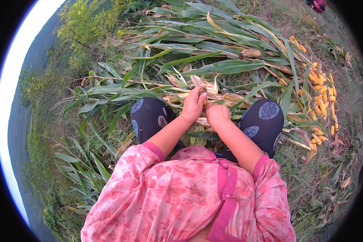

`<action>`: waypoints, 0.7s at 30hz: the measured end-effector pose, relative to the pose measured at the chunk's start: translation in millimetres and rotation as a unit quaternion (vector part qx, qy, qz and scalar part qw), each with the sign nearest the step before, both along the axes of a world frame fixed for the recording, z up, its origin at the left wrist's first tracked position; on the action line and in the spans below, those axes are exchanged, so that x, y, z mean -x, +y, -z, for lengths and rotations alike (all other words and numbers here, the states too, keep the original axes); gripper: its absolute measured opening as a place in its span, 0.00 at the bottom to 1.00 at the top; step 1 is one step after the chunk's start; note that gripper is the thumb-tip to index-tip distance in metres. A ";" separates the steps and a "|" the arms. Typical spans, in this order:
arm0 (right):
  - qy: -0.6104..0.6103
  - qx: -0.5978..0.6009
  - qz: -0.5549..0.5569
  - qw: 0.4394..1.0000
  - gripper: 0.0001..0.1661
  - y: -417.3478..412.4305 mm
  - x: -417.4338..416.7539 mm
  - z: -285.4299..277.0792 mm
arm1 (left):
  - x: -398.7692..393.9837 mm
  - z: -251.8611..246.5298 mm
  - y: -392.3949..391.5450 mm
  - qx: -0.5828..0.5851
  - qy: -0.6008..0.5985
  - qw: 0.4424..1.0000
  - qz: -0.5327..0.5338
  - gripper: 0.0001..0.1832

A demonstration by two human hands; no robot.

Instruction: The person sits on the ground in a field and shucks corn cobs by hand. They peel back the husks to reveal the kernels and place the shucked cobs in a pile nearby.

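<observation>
Between my knees, both hands meet over a corn ear (205, 103) partly covered by dry, pale husk (211, 87). My left hand (193, 104) grips its upper part, thumb raised beside the brown tip. Just below and to the right, my right hand (217, 113) is closed at the lower part, its fingers curled under and partly hidden. Only a small patch of yellow shows between the hands. Cut corn stalks (169, 89) with green leaves lie under and around them, and more dry husks (233, 98) rest right of my right hand.
A large heap of leafy corn stalks (205, 39) spreads ahead, with a husked-over ear (251, 53) on it. Bare yellow corn ears (322, 103) are piled on the grass to the right. Shrubs (81, 30) and a slope border the left. A dark red item (319, 5) lies far right.
</observation>
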State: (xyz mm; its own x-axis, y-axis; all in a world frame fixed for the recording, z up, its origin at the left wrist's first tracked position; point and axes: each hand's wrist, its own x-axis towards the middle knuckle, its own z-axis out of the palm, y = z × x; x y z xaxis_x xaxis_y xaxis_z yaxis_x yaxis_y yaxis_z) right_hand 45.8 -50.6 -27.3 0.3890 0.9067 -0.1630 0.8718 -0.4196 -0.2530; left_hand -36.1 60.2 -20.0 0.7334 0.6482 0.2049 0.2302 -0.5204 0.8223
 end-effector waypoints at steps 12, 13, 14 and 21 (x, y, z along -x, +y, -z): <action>0.037 0.158 -0.122 0.979 0.20 -51.2 32.9 -31.6 | -27.3 -1.9 31.6 0.061 0.024 0.997 -0.040 0.18; 0.029 0.139 -0.106 0.984 0.22 -53.5 27.4 -47.4 | -27.2 -6.2 24.8 0.061 0.031 0.997 -0.028 0.18; 0.019 0.045 -0.054 0.997 0.24 -55.4 20.9 -67.5 | -26.1 -7.1 19.8 0.058 0.040 0.997 -0.016 0.17; 0.209 -0.355 0.101 0.906 0.15 -29.1 -7.7 -55.5 | -24.3 12.3 25.1 0.180 -0.005 0.978 -0.101 0.18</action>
